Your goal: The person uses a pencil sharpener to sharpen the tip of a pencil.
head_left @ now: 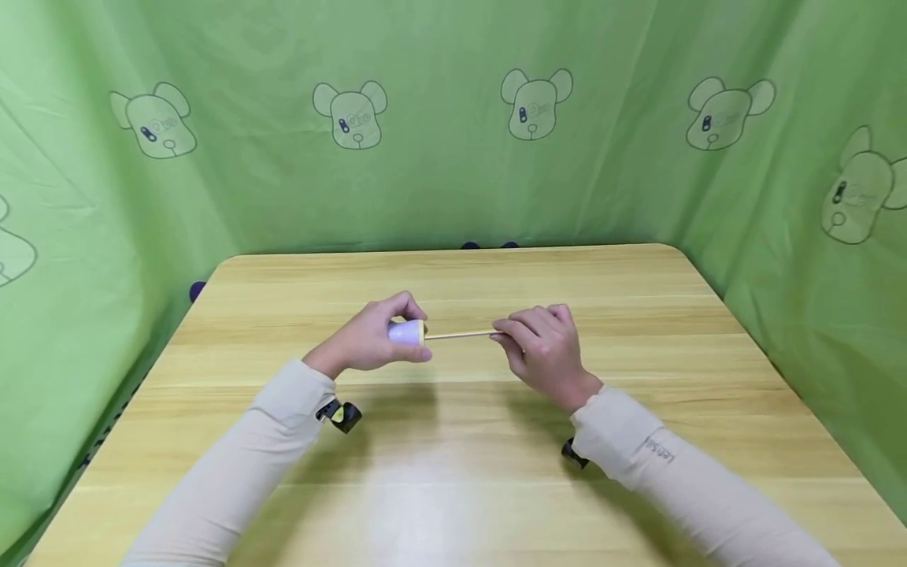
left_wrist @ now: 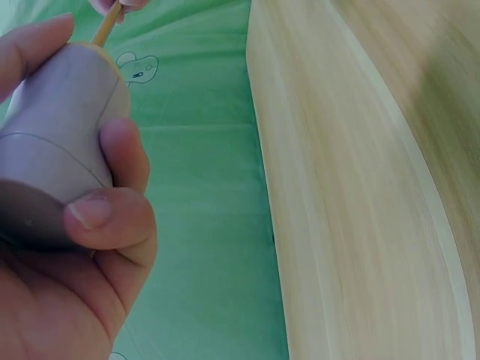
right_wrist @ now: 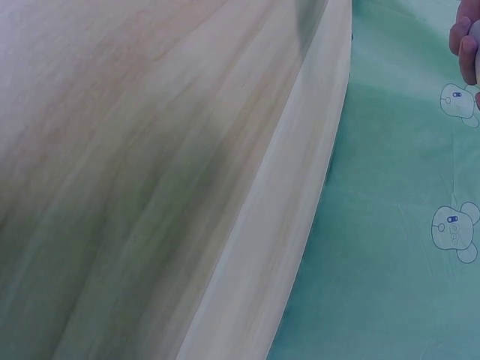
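Note:
My left hand [head_left: 368, 339] grips a lavender, waisted cylinder with a yellow rim, which looks like a pencil sharpener [head_left: 406, 331]. Its rim end faces right, above the middle of the table. From that end a thin pencil [head_left: 460, 335] runs straight across to my right hand [head_left: 542, 346], whose thumb and fingers pinch its far end. In the left wrist view the fingers wrap the sharpener [left_wrist: 64, 112], its dark base lies toward the palm, and the pencil [left_wrist: 106, 26] enters the top. The right wrist view shows only left-hand fingers [right_wrist: 466, 56] at its right edge.
Beneath both hands lies a light wood-grain table [head_left: 453, 433] with rounded far corners. Green curtains [head_left: 439, 189] printed with bear heads enclose it at the back and sides. A small black wrist camera [head_left: 347, 417] hangs below the left cuff, and another [head_left: 575, 454] below the right.

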